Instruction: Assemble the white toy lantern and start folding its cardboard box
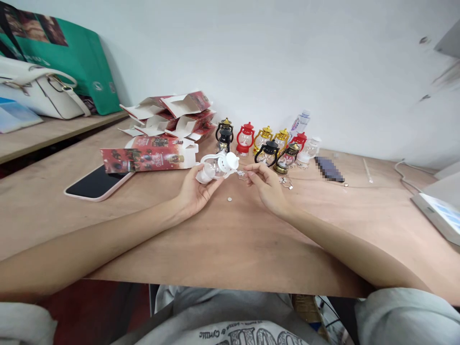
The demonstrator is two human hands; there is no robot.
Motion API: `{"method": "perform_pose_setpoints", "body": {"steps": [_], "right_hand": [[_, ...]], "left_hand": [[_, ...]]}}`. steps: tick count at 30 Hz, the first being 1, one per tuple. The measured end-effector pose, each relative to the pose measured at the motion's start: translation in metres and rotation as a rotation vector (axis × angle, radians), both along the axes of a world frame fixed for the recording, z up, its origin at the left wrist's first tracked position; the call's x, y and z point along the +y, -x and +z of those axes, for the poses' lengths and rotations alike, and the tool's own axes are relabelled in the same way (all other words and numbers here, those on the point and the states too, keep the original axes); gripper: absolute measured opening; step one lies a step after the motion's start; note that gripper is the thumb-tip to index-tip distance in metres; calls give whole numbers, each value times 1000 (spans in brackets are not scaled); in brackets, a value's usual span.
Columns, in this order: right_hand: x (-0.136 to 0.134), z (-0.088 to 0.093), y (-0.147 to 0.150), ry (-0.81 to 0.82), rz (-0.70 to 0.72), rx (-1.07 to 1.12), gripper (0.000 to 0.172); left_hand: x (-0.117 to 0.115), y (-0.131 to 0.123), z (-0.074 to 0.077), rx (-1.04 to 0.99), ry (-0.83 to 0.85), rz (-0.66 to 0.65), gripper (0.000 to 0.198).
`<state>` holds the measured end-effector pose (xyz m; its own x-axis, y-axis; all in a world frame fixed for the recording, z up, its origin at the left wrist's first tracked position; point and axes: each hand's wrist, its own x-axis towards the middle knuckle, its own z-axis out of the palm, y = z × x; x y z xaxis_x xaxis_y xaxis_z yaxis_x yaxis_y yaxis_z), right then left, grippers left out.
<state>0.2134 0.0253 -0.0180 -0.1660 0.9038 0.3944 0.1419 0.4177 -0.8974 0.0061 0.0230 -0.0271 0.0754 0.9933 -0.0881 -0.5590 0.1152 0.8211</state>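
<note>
Grey clothing [230,321] fills the lower edge, below the wooden table [223,249]. Left hand [196,189] grips a white toy lantern [217,166], held on its side above the table. Right hand [268,184] pinches a small clear piece [243,175] just beside the lantern's top. Small coin-like disc [229,199] lies between the hands; coloured lanterns [268,143], red cartons [168,124] and a phone [97,184] lie behind.

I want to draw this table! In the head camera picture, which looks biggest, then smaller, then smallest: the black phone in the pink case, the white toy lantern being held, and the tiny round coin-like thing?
1. Black phone in a pink case
2. White plastic toy lantern, held in the left hand
3. Tiny round silver disc on the wooden table

All three lie at similar distance, so the order looks safe.
</note>
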Motion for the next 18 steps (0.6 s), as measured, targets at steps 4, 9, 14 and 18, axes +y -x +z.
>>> {"method": "perform_pose_setpoints", "body": {"steps": [4, 9, 14, 18], "right_hand": [[0, -6, 3, 49, 12, 2, 22], [-1, -4, 10, 63, 125, -15, 37], [0, 1, 11, 58, 179, -108, 38], [-1, 1, 21, -25, 148, -157, 46]], "left_hand": [[-11, -13, 8, -75, 242, -111, 29], [-17, -20, 13, -46, 331, -197, 40], [-16, -20, 7, -68, 285, -228, 39], [-19, -25, 15, -12, 291, -193, 37]]}}
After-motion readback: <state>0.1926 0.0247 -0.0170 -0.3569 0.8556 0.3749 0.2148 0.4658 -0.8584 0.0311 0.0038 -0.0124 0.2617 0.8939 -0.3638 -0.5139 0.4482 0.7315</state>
